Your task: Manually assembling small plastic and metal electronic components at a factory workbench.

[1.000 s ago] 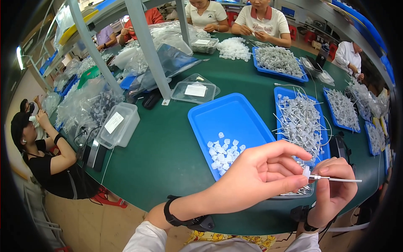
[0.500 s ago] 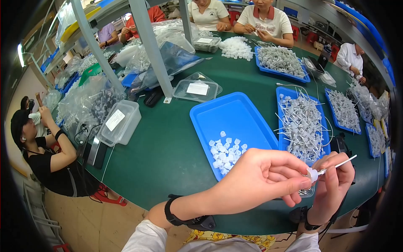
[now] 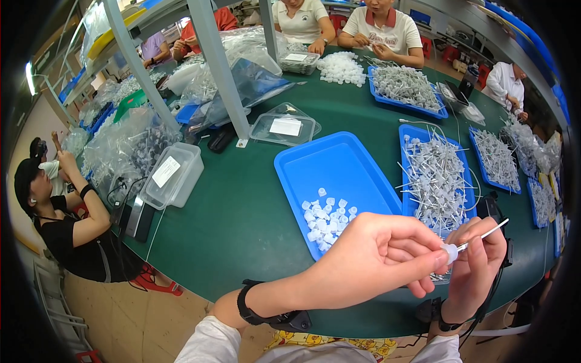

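while the left hand [image 3: 375,257] pinches a small white plastic cap [image 3: 450,252] at its fingertips, the right hand [image 3: 475,266] at 3 o'clock grips a thin white stick [image 3: 484,236] meeting it, above the green table [image 3: 242,212], 5 o'clock of the blue tray [image 3: 339,166].

We see our left hand [image 3: 375,257] reaching across, fingertips pinched against those of the right hand [image 3: 475,266], which curls upright, apparently pinching too.

Both forearms bare below white sleeves; left wrist [image 3: 249,302] and right wrist [image 3: 446,323] each carry a black band.
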A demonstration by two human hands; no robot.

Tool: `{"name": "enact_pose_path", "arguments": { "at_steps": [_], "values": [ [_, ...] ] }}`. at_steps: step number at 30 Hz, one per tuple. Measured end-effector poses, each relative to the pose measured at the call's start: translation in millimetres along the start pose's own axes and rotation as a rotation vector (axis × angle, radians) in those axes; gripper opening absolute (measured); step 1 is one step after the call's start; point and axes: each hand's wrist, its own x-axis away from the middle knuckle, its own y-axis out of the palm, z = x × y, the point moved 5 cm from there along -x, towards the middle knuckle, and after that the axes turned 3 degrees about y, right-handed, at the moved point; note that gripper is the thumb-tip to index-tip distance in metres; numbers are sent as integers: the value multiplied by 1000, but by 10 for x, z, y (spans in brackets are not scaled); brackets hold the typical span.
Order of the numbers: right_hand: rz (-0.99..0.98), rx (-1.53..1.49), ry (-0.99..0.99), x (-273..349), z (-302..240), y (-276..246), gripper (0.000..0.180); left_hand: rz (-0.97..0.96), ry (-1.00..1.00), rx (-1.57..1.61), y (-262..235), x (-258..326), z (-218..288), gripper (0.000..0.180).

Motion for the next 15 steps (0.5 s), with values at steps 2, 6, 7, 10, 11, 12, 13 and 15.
{"name": "enact_pose_path", "arguments": {
  "at_steps": [2,6,7,10,11,12,13,15],
  "values": [
    [-1,3,-2,1,4,-1,18,-2,12,2,-2,0,1,22],
    [4,-4,10,5,6,20,17,-6,56,-3,-10,-3,7,21],
    [3,-4,10,4,10,16,17,-5,56,-3,-11,-1,9,21],
    [-34,-15,4,1,14,24,17,-10,75,-1,-12,2,17,20],
    [-40,-29,0,1,11,36,18,-10,86,11,-13,3,13,19],
    [-47,-43,-3,1,8,44,18,-10,96,22,-13,3,12,19],
    [-48,-44,-2,1,11,41,18,-9,96,23,-13,2,10,19],
    [-55,-43,-3,3,19,38,19,-11,108,28,-13,1,13,18]
  ]
}}
